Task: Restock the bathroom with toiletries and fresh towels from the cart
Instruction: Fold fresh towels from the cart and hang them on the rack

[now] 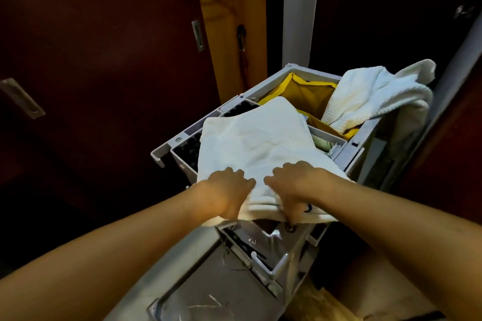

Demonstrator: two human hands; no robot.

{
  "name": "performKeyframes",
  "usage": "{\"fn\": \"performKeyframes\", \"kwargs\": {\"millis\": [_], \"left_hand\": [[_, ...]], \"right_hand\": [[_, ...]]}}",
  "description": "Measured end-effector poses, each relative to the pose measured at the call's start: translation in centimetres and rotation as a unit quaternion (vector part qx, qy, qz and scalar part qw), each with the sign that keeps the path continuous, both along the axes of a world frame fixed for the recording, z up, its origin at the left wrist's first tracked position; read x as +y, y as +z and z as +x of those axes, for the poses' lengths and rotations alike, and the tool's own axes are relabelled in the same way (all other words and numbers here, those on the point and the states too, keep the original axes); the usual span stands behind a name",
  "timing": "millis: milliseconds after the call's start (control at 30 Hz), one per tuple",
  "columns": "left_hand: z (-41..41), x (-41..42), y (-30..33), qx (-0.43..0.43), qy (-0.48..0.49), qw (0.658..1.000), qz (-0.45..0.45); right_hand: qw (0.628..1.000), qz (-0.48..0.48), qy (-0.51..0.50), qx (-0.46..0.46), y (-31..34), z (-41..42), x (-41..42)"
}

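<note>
On the grey plastic housekeeping cart (263, 87) lies our folded white cotton towel (257, 146), near edge overhanging, where our left hand (227, 190) and right hand (296, 185) curl around it, seemingly readying a lift.

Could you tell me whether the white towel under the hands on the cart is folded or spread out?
Folded: the white towel shows stacked layered edges at its near end, where both hands grip it.
</note>
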State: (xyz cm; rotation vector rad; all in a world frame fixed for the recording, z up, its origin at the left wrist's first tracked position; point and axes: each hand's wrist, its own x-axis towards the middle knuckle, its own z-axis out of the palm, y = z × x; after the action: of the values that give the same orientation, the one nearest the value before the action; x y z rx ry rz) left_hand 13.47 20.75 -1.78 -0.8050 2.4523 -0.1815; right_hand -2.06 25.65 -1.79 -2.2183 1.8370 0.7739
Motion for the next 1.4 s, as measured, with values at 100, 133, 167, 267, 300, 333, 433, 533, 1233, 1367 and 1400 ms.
{"fn": "performKeyframes", "kwargs": {"millis": [100, 133, 167, 267, 300, 333, 433, 533, 1233, 1367, 1400], "left_hand": [[1.1, -0.3, 1.0, 0.026, 0.027, 0.999, -0.01], [1.5, -0.5, 1.5, 0.041, 0.032, 0.999, -0.009], [1.9, -0.7, 2.0, 0.058, 0.039, 0.998, -0.001], [3.3, -1.7, 3.4, 0.123, 0.06, 0.989, 0.055], [3.8, -2.0, 3.7, 0.15, 0.063, 0.984, 0.071], [4.5, -2.4, 3.8, 0.175, 0.066, 0.978, 0.09], [6.0, -3.6, 3.3, 0.229, 0.092, 0.956, 0.16], [7.0, -5.1, 3.0, 0.281, 0.135, 0.928, 0.204], [1.7, -20.3, 2.2, 0.647, 0.405, 0.592, 0.258], [-0.4, -22.4, 0.7, 0.626, 0.43, 0.636, 0.138], [-0.8, -22.8, 0.2, 0.615, 0.438, 0.645, 0.114]], "right_hand": [[0.998, -0.04, 0.003, 0.055, 0.8, -1.1, 1.7], [0.997, -0.06, -0.001, 0.052, 1.4, -1.8, 2.1], [0.996, -0.08, -0.006, 0.045, 2.1, -2.5, 2.3], [0.994, -0.098, -0.049, -0.022, 3.4, -4.5, 2.9], [0.992, -0.091, -0.07, -0.047, 3.4, -5.0, 3.0], [0.991, -0.075, -0.088, -0.062, 3.3, -5.3, 3.1], [0.993, -0.018, -0.107, -0.054, 2.9, -5.6, 2.9], [0.997, 0.002, -0.075, -0.009, 2.5, -6.2, 1.8], [0.943, -0.199, -0.216, -0.156, 4.1, -14.0, -14.7], [0.923, -0.267, -0.228, -0.16, 2.5, -14.7, -16.9], [0.915, -0.287, -0.227, -0.17, 2.0, -14.8, -17.4]]}}
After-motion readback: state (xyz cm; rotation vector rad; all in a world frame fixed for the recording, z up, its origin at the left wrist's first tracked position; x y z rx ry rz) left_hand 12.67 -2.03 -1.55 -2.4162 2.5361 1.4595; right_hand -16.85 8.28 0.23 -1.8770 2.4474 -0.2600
